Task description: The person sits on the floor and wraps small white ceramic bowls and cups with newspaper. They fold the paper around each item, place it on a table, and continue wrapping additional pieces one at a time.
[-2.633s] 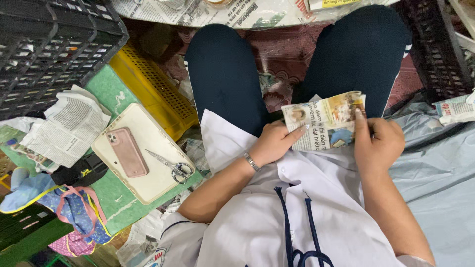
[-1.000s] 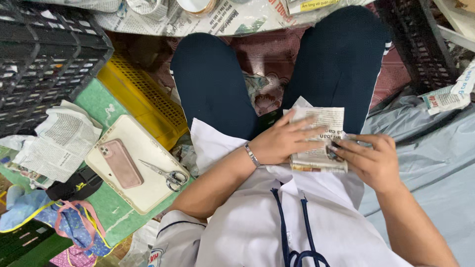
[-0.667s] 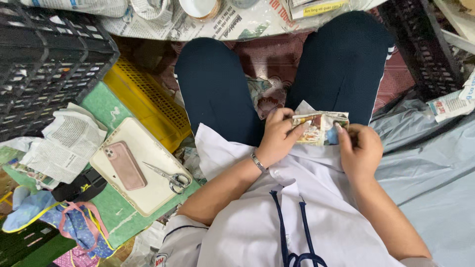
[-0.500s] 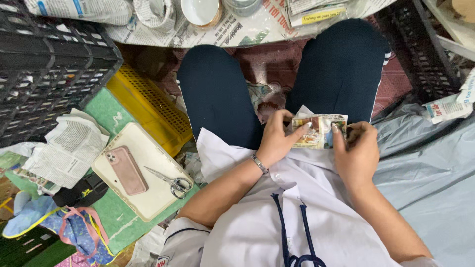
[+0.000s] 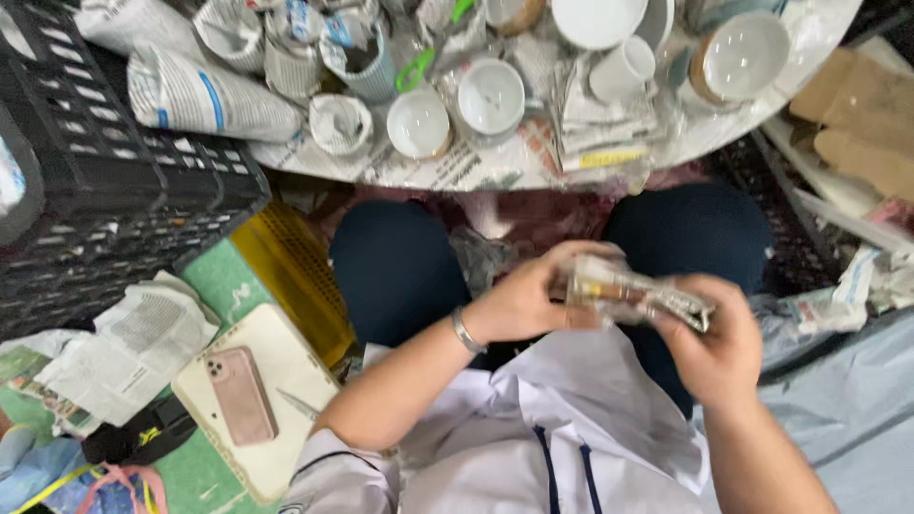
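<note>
Newspaper-wrapped, a small bundle was gripped over the lap by both hands, the left hand clasping its 9 o'clock end and the right hand its 3 o'clock end; white cups stood at 12 o'clock.

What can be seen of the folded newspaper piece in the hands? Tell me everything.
The folded newspaper piece is printed paper, crumpled into a narrow, flattish strip with colour print showing. It lies roughly level, tilted down to the right, above the lap. The left hand grips its left end, the right hand its right end; nothing else touches it.
</note>
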